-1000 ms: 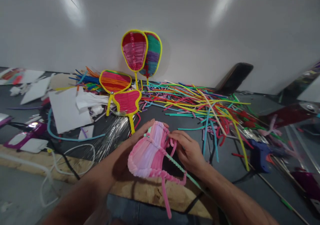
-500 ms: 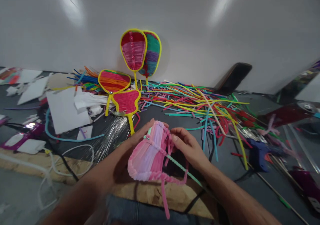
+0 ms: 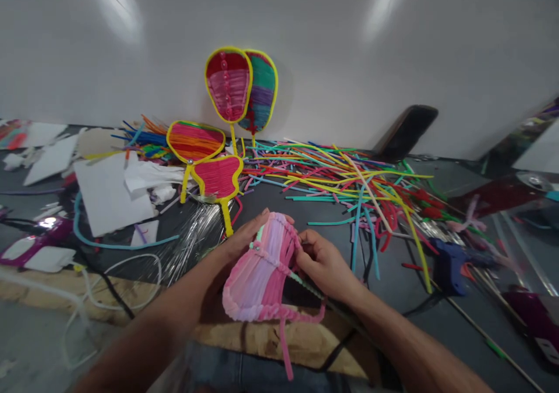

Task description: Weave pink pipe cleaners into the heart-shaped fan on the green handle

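A pipe-cleaner fan in pink, lilac and pale peach is held up over the table's front edge. My left hand supports it from behind at the upper left, its fingers mostly hidden by the fan. At the fan's upper right edge, my right hand pinches a pink pipe cleaner with thumb and curled fingers. A pale green twisted pipe cleaner runs out from the fan's middle to the lower right, partly under my right hand. One loose pink end hangs below the rim.
Finished fans with yellow rims stand against the wall and lie on the table. Loose pipe cleaners spread across the back. A dark phone leans at the right, near a blue glue gun. White sheets and a white cable lie left.
My right hand has closed in on the fan's right edge, its fingers curling tighter around the pink pipe cleaner there. The fan stays nearly in place, while the view has shifted slightly.
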`<state>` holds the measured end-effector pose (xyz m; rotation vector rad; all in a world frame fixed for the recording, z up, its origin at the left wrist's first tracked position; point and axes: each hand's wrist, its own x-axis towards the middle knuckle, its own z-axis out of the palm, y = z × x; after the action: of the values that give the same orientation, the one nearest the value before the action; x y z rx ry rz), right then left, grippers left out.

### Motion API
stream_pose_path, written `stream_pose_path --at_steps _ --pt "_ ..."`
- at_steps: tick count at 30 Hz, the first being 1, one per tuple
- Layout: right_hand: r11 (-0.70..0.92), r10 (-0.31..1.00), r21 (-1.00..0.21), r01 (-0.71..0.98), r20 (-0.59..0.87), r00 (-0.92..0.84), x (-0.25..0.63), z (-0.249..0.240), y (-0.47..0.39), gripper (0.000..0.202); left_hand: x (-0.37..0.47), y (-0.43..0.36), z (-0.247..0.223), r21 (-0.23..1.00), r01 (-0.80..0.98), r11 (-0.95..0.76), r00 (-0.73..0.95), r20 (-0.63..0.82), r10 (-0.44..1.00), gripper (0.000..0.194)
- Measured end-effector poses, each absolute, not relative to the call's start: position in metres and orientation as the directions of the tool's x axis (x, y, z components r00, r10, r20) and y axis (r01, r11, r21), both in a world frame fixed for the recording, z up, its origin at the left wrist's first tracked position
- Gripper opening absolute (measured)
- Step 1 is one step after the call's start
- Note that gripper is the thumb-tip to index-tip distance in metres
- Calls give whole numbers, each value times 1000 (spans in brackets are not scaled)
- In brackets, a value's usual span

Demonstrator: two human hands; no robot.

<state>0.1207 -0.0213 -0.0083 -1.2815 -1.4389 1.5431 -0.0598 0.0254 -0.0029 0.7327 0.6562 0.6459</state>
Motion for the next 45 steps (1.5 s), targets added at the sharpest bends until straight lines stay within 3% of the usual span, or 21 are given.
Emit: stream_pose_path --at_steps 3,6,11,20,28,31,34,36,38,40,42,45 --pt "-193 916 -976 99 -216 -338 123 -6 -19 10 -60 28 -5 733 -328 597 633 -299 714 43" --pt "-265 862 -962 -62 -208 -462 127 -3 -15 20 -61 31 -5 721 -361 591 619 -289 731 37" --pt "-468 736 -847 -252 -215 -642 134 -5 -11 28 -66 30 -2 717 -402 570 638 -228 736 27" --pt "-545 587 -827 -139 -258 -767 141 -6 -9 35 -70 25 2 757 -343 557 738 -149 658 24" --pt "-531 628 -844 -77 -331 -704 139 -7 -10 30 -66 25 10 770 -273 576 736 -219 641 33" --pt "-494 727 -841 -219 -261 -636 142 2 -10 26 -68 28 14 826 -356 437 560 -186 807 39" --pt "-416 848 -813 -407 -185 -496 149 14 -7 24 -72 36 14 905 -407 125 202 -44 978 31" --pt "-371 893 -797 -476 -167 -417 152 19 -5 23 -74 38 14 939 -339 -65 -11 65 998 25" --pt "-355 912 -779 -516 -166 -376 153 21 -3 22 -74 36 18 955 -89 -284 -171 266 949 22" --pt "-365 911 -759 -539 -172 -375 152 19 -3 20 -70 29 29 869 246 -430 -70 458 886 30" --pt "-394 896 -741 -544 -178 -407 149 15 -4 20 -63 21 46 602 506 -618 189 622 760 37" --pt "-465 842 -719 -517 -181 -508 144 10 -8 21 -52 15 79 231 546 -805 594 570 567 40"
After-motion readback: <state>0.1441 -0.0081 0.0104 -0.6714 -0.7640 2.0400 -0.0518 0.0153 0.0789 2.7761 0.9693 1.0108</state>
